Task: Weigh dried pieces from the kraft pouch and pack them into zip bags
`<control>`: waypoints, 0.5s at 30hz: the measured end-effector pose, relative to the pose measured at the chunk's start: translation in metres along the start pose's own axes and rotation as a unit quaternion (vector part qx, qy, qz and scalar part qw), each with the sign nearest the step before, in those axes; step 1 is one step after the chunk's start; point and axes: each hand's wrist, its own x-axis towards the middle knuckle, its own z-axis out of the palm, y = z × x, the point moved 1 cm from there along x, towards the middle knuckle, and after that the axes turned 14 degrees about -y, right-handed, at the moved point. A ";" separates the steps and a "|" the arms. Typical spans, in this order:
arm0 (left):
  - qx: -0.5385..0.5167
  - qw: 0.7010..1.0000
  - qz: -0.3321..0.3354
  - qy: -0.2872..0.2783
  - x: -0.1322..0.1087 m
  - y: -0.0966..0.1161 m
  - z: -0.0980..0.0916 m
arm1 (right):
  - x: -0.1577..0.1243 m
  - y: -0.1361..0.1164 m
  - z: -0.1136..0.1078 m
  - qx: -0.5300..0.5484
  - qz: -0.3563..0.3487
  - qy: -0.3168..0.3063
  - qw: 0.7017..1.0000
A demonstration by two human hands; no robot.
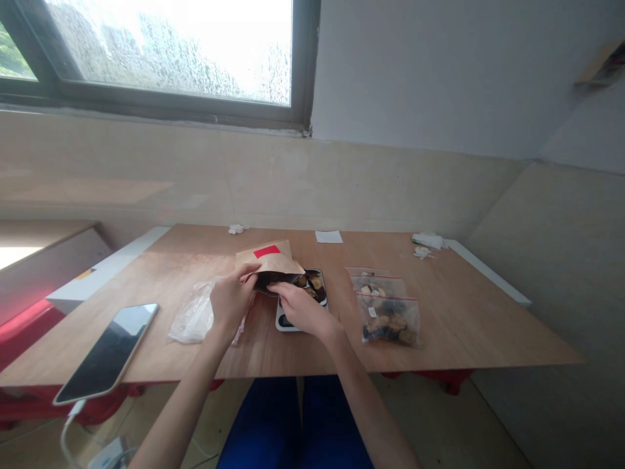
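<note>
A brown paper pouch [270,258] with a red label lies tipped over a small dark tray [283,322] at the middle of the wooden table [469,319]. My left hand [232,299] grips the pouch's open mouth from the left. Fingers of my right hand [301,307] pinch the mouth's lower edge from the right, above the tray. Brown and pale pieces [314,283] lie on the tray just behind my right hand. What sits deeper in the pouch is hidden.
Two filled zip bags [388,317] with red seals lie right of the tray. An empty clear plastic bag [193,317] is left of my left hand. A phone [110,352] on a cable rests at the table's front left corner. Paper scraps lie along the far edge.
</note>
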 end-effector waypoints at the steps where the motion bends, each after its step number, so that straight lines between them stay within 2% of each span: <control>1: 0.003 1.000 0.003 0.002 0.000 0.000 0.001 | 0.004 0.000 0.000 -0.009 -0.003 -0.002 1.000; 7: 0.016 1.000 0.006 0.005 -0.003 0.007 0.006 | 0.038 0.013 0.000 -0.060 0.066 -0.079 0.993; 11: -0.009 1.000 0.009 -0.007 -0.005 0.009 0.008 | 0.058 0.026 0.008 -0.082 0.089 -0.083 0.989; 15: -0.030 0.999 0.014 -0.016 -0.007 0.009 0.009 | 0.065 0.032 0.015 -0.097 0.105 -0.070 0.987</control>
